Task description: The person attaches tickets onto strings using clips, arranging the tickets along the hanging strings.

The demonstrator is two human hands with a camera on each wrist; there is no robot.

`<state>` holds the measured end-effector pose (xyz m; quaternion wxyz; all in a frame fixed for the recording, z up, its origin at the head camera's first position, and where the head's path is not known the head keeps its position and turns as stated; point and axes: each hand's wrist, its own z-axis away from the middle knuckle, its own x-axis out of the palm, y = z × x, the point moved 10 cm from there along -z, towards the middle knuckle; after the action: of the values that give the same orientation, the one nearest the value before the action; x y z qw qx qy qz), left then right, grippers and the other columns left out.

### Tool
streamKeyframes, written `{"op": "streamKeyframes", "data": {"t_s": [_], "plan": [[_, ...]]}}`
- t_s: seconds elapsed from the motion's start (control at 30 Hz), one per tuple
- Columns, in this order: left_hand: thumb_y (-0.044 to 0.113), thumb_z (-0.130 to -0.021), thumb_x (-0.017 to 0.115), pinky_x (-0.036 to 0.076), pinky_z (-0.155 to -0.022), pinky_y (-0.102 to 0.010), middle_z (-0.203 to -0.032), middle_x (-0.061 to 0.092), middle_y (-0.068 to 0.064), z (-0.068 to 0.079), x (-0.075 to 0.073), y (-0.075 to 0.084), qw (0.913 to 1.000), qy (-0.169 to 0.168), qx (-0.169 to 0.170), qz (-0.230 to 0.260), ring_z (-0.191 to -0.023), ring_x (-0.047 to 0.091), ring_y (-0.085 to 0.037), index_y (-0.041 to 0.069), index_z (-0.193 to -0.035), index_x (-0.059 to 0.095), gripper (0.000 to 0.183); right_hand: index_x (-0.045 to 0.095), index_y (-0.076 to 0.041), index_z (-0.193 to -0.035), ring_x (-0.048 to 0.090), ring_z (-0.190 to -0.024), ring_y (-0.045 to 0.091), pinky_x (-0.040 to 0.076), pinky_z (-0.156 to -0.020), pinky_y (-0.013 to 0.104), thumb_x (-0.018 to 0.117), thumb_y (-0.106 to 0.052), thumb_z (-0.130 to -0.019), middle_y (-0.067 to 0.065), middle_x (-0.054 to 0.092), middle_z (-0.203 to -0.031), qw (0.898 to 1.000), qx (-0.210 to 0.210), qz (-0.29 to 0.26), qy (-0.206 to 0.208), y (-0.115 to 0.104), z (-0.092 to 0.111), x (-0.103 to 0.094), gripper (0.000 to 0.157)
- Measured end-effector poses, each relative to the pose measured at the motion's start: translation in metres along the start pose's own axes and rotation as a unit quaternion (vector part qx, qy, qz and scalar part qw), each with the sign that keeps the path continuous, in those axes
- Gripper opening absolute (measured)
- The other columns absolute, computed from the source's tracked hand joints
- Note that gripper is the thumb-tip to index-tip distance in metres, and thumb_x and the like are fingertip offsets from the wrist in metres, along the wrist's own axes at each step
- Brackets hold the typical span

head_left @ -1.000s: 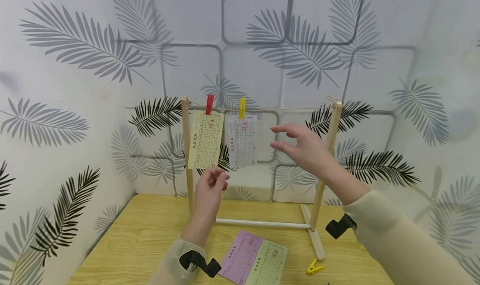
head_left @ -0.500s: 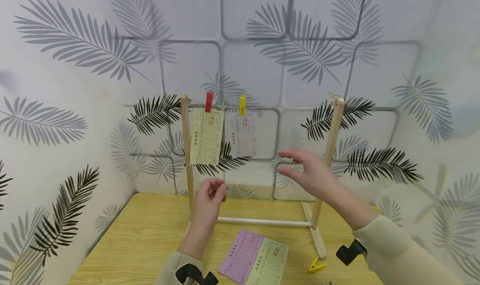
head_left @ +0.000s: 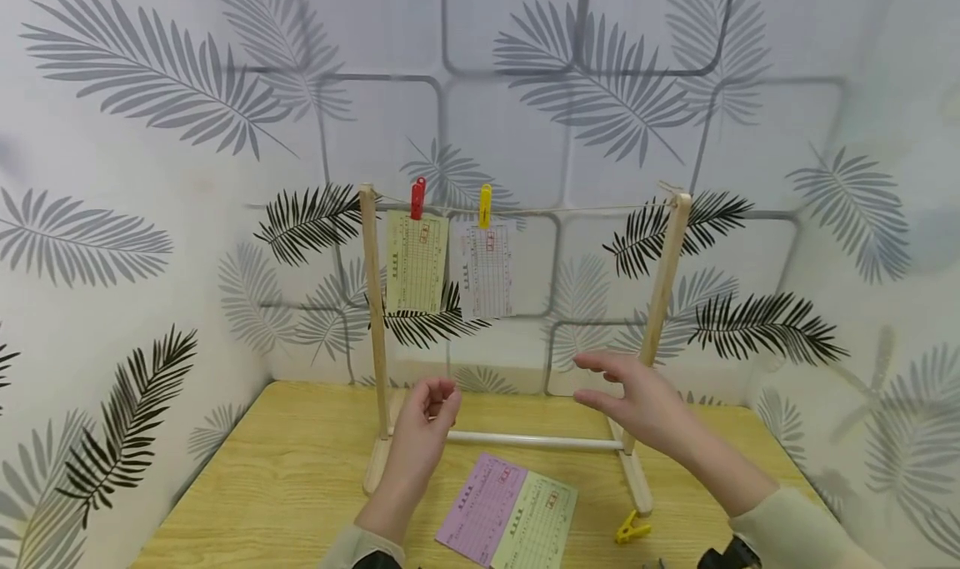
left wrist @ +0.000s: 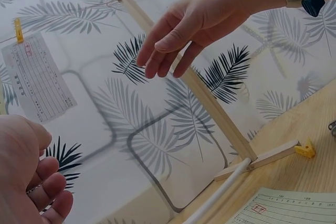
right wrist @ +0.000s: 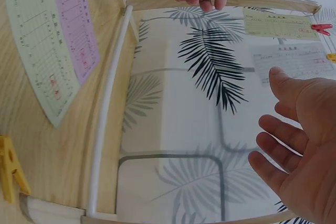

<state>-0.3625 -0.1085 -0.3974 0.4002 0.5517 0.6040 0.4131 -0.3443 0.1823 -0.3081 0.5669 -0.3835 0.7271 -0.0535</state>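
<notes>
Two printed slips hang from a string: a yellow slip (head_left: pixel 417 265) under a red clothespin (head_left: pixel 417 198), and a white slip (head_left: pixel 487 271) under a yellow clothespin (head_left: pixel 485 207). My left hand (head_left: pixel 426 426) is in the air below the yellow slip, fingers loosely curled and holding nothing. To the right, my right hand (head_left: pixel 637 402) is raised before the rack's right post, thumb and fingers apart with nothing between them. On the table lie a pink slip (head_left: pixel 482 506) and a yellow-green slip (head_left: pixel 536 519) side by side, with a loose yellow clothespin (head_left: pixel 632 527) to their right.
The wooden rack has a left post (head_left: pixel 374 319), a right post (head_left: pixel 666 277) and a white bottom rod (head_left: pixel 532 441). It stands on a wood-grain table (head_left: pixel 247 469) against a leaf-patterned wall (head_left: pixel 510 119). A small metal piece (head_left: pixel 660 563) shows at the front edge.
Both hands have come down from the hanging slips toward the table, the right also shifting slightly to the right. The slips stay clipped on the string, and the head view has tilted slightly.
</notes>
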Motion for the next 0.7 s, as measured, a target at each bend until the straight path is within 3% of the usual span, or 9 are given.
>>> {"op": "streamKeyframes", "data": {"t_s": [0.27,0.7], "plan": [[0.014,-0.11,0.069,0.054,-0.093,-0.028,-0.121,0.066,-0.008,0.005,0.001,-0.013,0.9986,-0.003,-0.008,-0.053,-0.106,0.062,-0.02,0.006,-0.129,0.067,0.021,0.067,-0.008,-0.15,0.064,-0.133,0.044,0.051,-0.108,0.066,0.079,-0.033,-0.105,0.012,0.067,-0.149,1.0,0.017,-0.017,-0.005,0.02,0.016,0.013,0.053],[0.016,-0.109,0.072,0.054,-0.092,-0.031,-0.124,0.067,-0.011,0.012,0.008,-0.025,0.9945,-0.036,0.008,-0.098,-0.106,0.063,-0.02,0.002,-0.141,0.065,0.035,0.071,-0.004,-0.144,0.067,-0.128,0.037,0.055,-0.104,0.059,0.082,-0.028,-0.103,0.013,0.072,-0.141,1.0,0.011,-0.02,0.008,0.041,0.037,0.027,0.049]]}}
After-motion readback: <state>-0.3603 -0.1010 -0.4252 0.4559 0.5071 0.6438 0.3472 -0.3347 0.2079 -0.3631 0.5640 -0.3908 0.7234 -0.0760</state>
